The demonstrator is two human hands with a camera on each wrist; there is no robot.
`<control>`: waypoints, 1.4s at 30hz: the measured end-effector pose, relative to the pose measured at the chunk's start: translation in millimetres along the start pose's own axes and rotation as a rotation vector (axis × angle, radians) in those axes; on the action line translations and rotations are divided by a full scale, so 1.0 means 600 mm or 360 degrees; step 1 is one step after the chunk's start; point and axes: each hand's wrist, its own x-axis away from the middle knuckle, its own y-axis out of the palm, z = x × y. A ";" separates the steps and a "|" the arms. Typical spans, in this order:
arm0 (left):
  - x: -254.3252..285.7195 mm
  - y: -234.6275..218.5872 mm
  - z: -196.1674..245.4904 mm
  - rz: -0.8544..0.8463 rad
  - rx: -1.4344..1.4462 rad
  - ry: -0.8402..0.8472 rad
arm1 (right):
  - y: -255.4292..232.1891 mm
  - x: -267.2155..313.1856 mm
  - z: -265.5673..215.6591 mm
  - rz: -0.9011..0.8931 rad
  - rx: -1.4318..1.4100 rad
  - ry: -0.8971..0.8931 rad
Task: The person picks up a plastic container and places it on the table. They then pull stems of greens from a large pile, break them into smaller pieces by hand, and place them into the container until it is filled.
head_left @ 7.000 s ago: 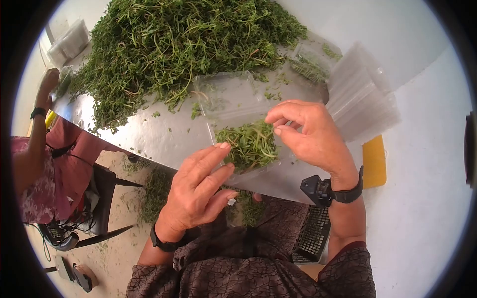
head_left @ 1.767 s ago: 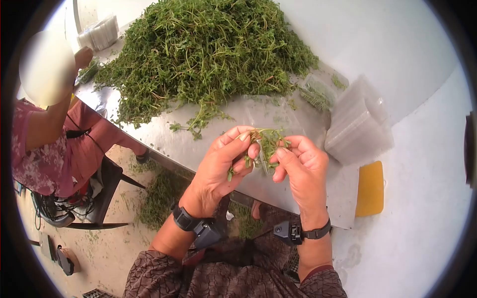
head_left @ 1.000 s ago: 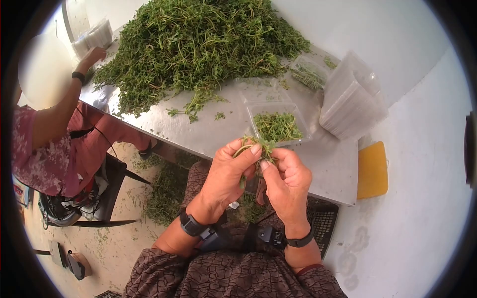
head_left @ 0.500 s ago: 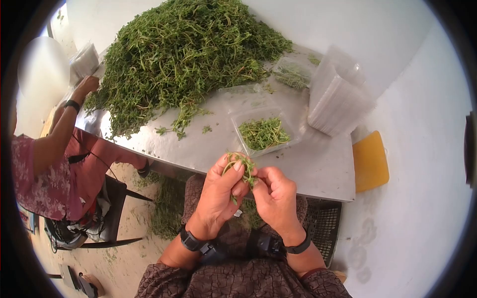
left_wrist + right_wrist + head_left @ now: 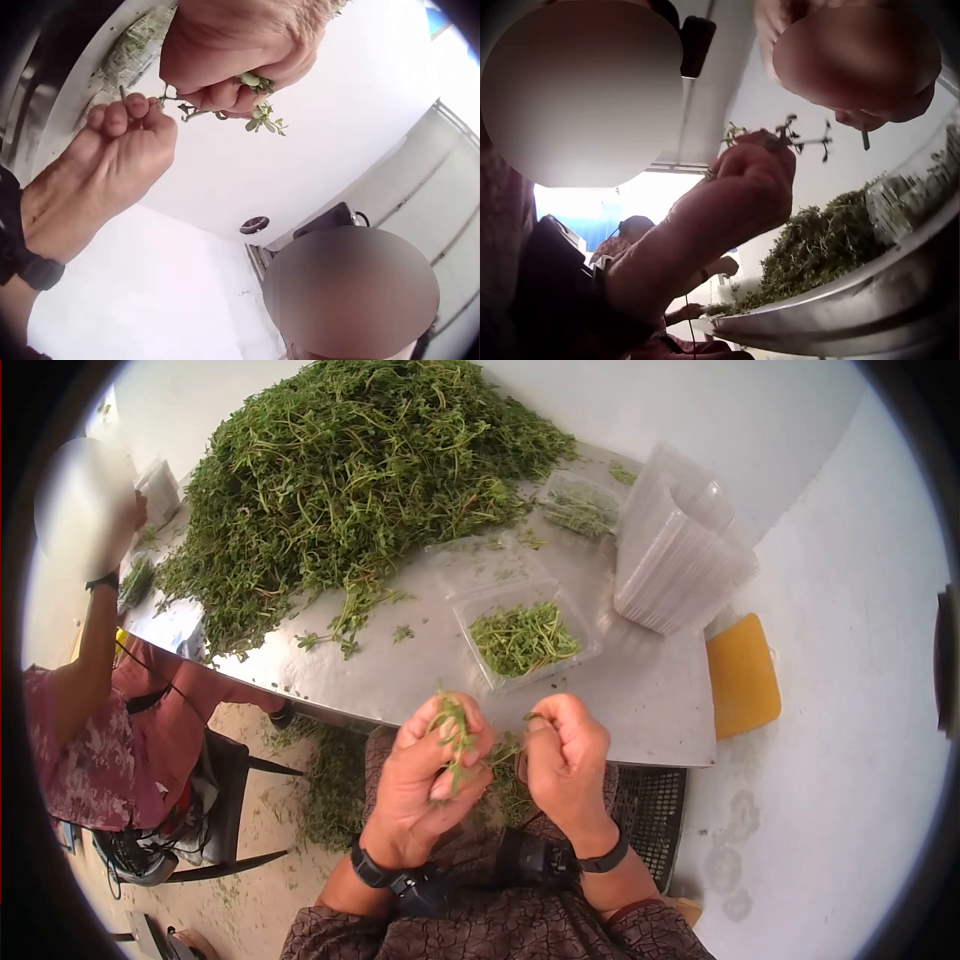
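My left hand (image 5: 420,785) holds a small bunch of leafy green sprigs (image 5: 455,732), their leaves sticking out past the curled fingers. Beside it, apart by a small gap, my right hand (image 5: 567,765) pinches a short piece of stem (image 5: 866,140) between thumb and fingers. Both hands are in front of the table's near edge. Just beyond them on the metal table (image 5: 640,700) stands a clear plastic box (image 5: 591,651), lid folded back, partly filled with cut greens (image 5: 525,638). A large heap of the same greens (image 5: 350,490) covers the back of the table.
A tall stack of clear boxes (image 5: 680,550) stands at the right, near a filled box (image 5: 580,505). A yellow board (image 5: 743,675) is beyond the right edge. Another person (image 5: 85,750) sits at the left. Below are a black crate (image 5: 650,815) and fallen greens (image 5: 335,790).
Seven seconds ago both hands were at the box of greens. They have since taken up sprigs, worked on them together and drawn nearer my body. Now the hands have parted, each holding a piece.
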 end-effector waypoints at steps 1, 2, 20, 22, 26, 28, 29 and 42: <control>0.002 0.002 0.006 -0.0012 -0.0092 0.0053 | -0.009 -0.007 -0.007 0.0019 0.0008 0.0016; 0.001 0.003 0.008 -0.0005 -0.0079 0.0051 | -0.019 -0.013 -0.017 0.0032 0.0017 0.0041; -0.041 -0.001 0.039 0.0227 -0.0513 0.0063 | -0.062 -0.121 -0.027 -0.0169 0.0064 0.0243; -0.049 0.006 0.038 0.0272 -0.0625 0.0004 | -0.060 -0.112 -0.029 -0.0232 -0.0055 0.0185; -0.081 0.021 0.054 0.0305 -0.0821 0.0054 | -0.065 -0.104 -0.027 -0.0231 -0.0090 0.0135; -0.093 0.025 0.062 0.0285 -0.0896 0.0087 | -0.068 -0.099 -0.022 -0.0244 -0.0061 0.0128; -0.099 0.026 0.065 0.0273 -0.0963 0.0111 | -0.069 -0.096 -0.020 -0.0269 -0.0055 0.0162; -0.161 0.016 0.045 0.0054 -0.2541 0.0443 | -0.089 -0.077 0.008 -0.0271 0.0013 0.0225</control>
